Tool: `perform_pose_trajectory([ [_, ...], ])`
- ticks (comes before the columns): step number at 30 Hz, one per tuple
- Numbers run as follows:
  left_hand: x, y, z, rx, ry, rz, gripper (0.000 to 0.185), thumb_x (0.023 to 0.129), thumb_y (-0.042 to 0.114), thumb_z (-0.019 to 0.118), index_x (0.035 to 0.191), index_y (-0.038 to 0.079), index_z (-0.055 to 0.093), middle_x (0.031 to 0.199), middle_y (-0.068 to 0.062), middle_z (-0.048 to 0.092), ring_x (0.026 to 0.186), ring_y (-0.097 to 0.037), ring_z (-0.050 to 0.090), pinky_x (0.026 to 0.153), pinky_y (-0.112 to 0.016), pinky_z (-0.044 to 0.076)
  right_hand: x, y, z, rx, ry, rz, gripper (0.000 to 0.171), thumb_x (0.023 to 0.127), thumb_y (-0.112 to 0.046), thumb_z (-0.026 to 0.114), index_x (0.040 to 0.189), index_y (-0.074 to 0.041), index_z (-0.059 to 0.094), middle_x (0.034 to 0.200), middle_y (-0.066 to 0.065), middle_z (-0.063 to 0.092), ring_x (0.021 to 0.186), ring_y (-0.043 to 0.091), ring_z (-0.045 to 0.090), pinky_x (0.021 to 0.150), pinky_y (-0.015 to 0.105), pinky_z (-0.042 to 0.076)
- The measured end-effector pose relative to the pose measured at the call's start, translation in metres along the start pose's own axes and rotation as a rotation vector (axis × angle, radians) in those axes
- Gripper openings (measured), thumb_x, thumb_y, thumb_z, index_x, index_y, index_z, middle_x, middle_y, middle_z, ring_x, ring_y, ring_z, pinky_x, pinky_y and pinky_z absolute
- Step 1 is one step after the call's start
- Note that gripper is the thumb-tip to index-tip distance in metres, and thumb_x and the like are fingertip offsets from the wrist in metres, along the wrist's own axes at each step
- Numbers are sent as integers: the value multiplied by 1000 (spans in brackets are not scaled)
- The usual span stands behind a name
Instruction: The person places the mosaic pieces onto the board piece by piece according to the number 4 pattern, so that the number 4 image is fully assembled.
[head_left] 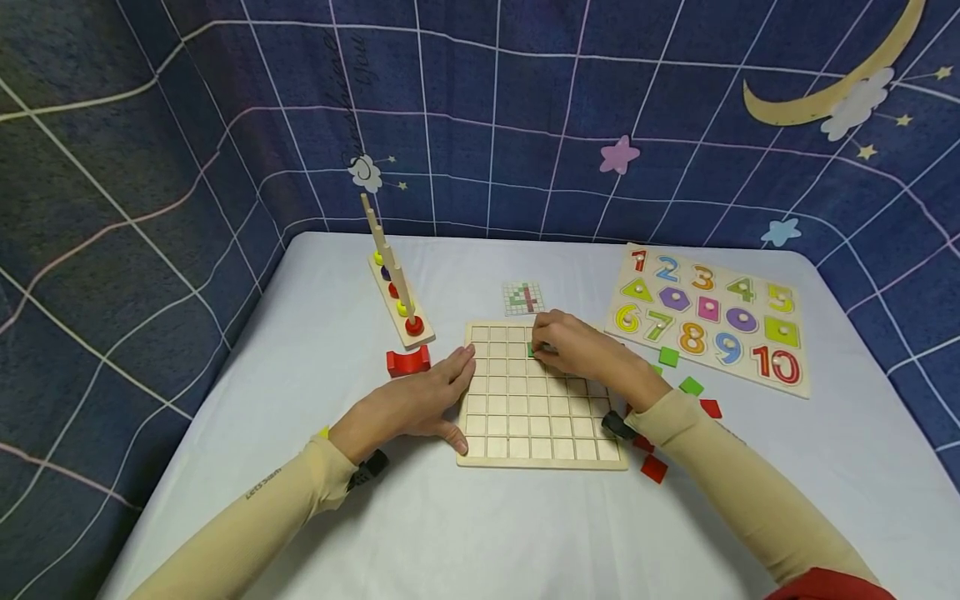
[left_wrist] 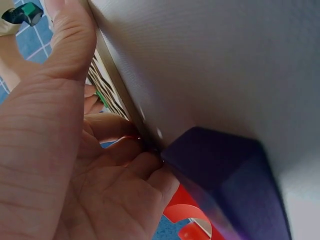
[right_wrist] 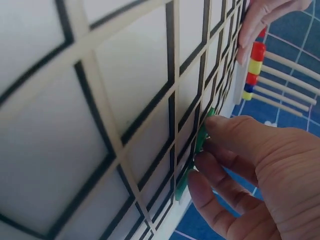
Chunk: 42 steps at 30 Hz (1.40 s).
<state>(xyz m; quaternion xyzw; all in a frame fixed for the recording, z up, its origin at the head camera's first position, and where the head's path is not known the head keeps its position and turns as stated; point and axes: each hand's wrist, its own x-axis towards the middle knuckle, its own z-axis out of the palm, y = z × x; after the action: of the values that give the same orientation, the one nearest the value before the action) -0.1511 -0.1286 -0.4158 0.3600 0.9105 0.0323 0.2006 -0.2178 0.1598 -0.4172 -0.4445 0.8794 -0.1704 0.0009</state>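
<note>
Left hand (head_left: pixel 420 400) flat, fingers straight, pressing wooden grid board's (head_left: pixel 536 421) left edge; right hand (head_left: pixel 581 350) fingertips pinching green square tile (right_wrist: pixel 200 140) into upper cell.

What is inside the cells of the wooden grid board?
Most cells of the wooden grid board look empty. The right hand presses a green tile into a cell near the far edge; cells under that hand are covered.

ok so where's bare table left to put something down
Bare white tablecloth lies in front of the wooden grid board, between both forearms, and at the back behind the small pattern card. Crowded: red and green square tiles between the board and number puzzle.
</note>
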Motion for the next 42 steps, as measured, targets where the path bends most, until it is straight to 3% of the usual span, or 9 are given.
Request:
perform_pose_trajectory([
  [8,1,0,0,7,11,12,129,81,65,82,168,-7,20,180,-23,11,168,-39,17,132,-45,33,-3,0,1,-24,25,-23,5,93,0,81,90,-2,77,93,11,70,85,22,63,75,35,57],
  [14,0,0,1,2,15,19,128,81,64,83,167,-9,21,179,-25,12,168,-40,17,132,-47,33,-6,-1,0,-37,-13,-41,5,94,-4,80,97,0,78,98,12,71,90,24,64,79,37,59],
  [23,1,0,0,4,-8,3,127,82,65,81,168,-6,19,180,-23,9,169,-37,15,132,-45,33,-24,-2,-15,41,-119,33,23,98,-7,77,120,1,77,126,16,72,118,31,68,100,44,61],
  [35,-2,0,0,28,19,11,126,82,66,80,168,-7,21,180,-24,12,168,-37,18,129,-45,37,-59,8,-27,56,-88,115,22,97,-5,78,118,1,79,120,13,75,115,29,69,100,45,61],
  [42,-1,0,0,34,20,18,127,82,67,79,168,-7,21,180,-24,13,168,-38,18,130,-44,37,-85,15,-36,30,-50,127,20,93,3,77,113,2,79,118,17,75,109,31,70,93,47,63],
])
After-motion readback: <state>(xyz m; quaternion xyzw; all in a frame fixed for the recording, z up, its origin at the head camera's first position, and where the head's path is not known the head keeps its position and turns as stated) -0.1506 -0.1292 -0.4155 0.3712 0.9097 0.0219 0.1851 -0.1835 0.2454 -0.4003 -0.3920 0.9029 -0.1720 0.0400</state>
